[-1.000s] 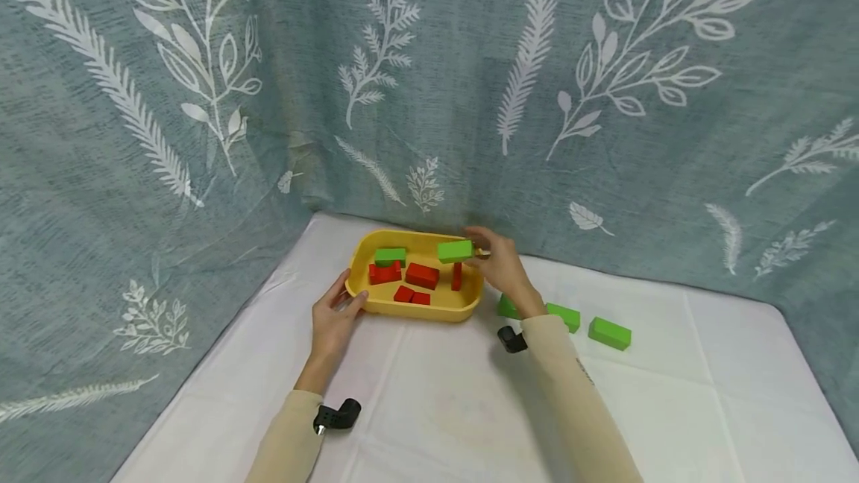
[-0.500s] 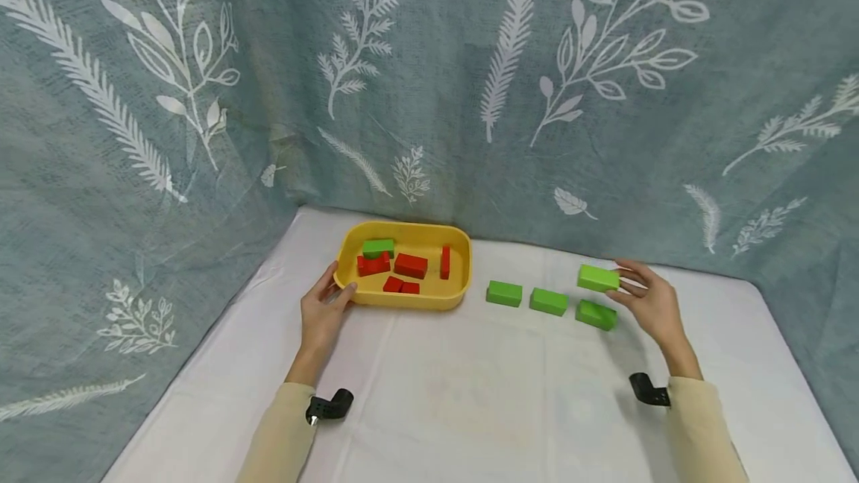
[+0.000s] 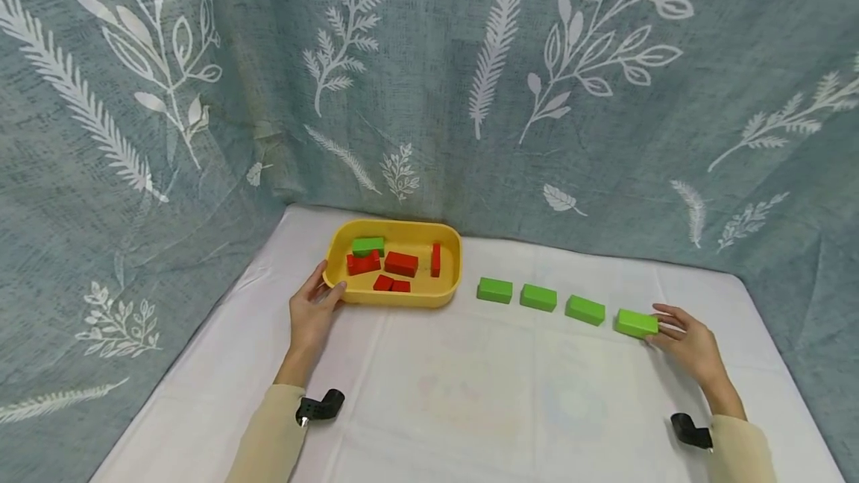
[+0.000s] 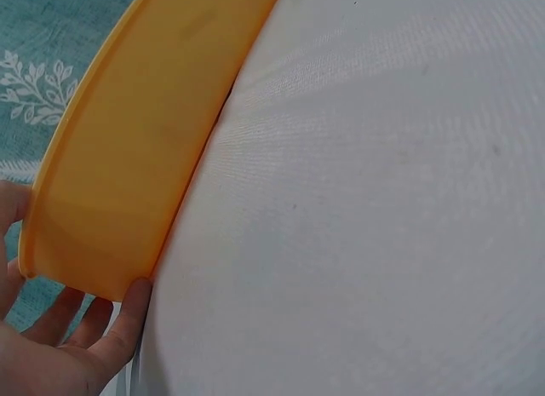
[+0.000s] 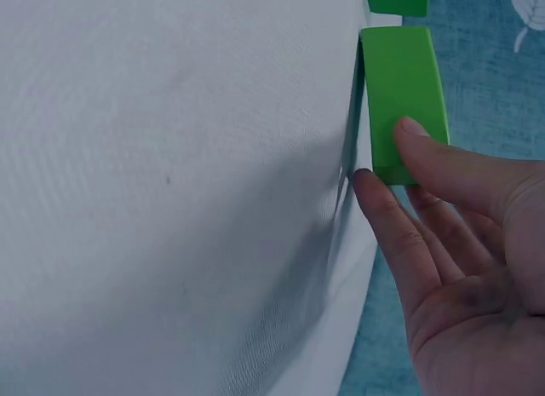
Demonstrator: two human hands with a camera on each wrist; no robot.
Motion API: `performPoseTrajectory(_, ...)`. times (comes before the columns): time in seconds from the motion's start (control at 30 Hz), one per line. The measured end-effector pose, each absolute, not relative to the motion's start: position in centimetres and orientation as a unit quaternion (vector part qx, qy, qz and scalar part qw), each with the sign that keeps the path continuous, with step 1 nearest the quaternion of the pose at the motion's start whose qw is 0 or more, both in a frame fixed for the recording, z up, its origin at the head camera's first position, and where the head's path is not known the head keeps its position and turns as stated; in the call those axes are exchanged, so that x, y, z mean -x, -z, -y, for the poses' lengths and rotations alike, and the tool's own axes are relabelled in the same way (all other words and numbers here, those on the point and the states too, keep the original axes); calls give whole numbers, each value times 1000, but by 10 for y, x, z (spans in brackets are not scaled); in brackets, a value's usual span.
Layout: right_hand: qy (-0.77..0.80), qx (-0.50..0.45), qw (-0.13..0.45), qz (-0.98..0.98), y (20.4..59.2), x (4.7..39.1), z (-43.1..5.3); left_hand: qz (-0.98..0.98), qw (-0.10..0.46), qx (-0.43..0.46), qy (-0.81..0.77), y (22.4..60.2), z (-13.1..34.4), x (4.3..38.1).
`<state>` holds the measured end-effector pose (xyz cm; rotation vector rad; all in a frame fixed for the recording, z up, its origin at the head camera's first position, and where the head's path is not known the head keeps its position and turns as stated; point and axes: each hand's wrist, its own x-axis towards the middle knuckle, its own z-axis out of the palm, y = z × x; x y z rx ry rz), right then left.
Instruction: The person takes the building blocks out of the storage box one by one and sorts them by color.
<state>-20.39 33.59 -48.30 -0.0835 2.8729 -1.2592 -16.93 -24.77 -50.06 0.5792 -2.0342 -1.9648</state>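
My left hand holds the near left corner of a yellow plastic tray, thumb on one side of the corner and fingers on the other. In the left wrist view, fingertips press against the tray's outer wall. Inside lie several red blocks and a green block. Far to the right, my right hand pinches the right end of another green block, low at the white cloth. The right wrist view shows the thumb on this block's face, with fingertips at its end.
Three more green blocks lie spaced in a row between the tray and the right hand, slanting slightly toward the front right. A white cloth covers the table. Behind it hangs a blue-green leaf-patterned curtain.
My right hand has carried the green block from over the tray, past the row, and down to the row's right end. The left hand stays at the tray; the head view has shifted slightly.
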Motion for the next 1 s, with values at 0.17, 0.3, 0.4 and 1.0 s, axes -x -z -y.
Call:
performPoseTrajectory(0.17,366,46,1,-929,486,211,-328,699,127,-203,674,500,254,166)
performPoseTrajectory(0.3,349,68,3,-935,487,210,-322,697,129,-204,675,502,259,164)
performPoseTrajectory(0.4,339,76,-3,-938,482,211,-312,697,136,-201,675,501,263,164)
performPoseTrajectory(1.0,437,303,34,-846,425,281,-35,688,126,-186,690,501,255,166)
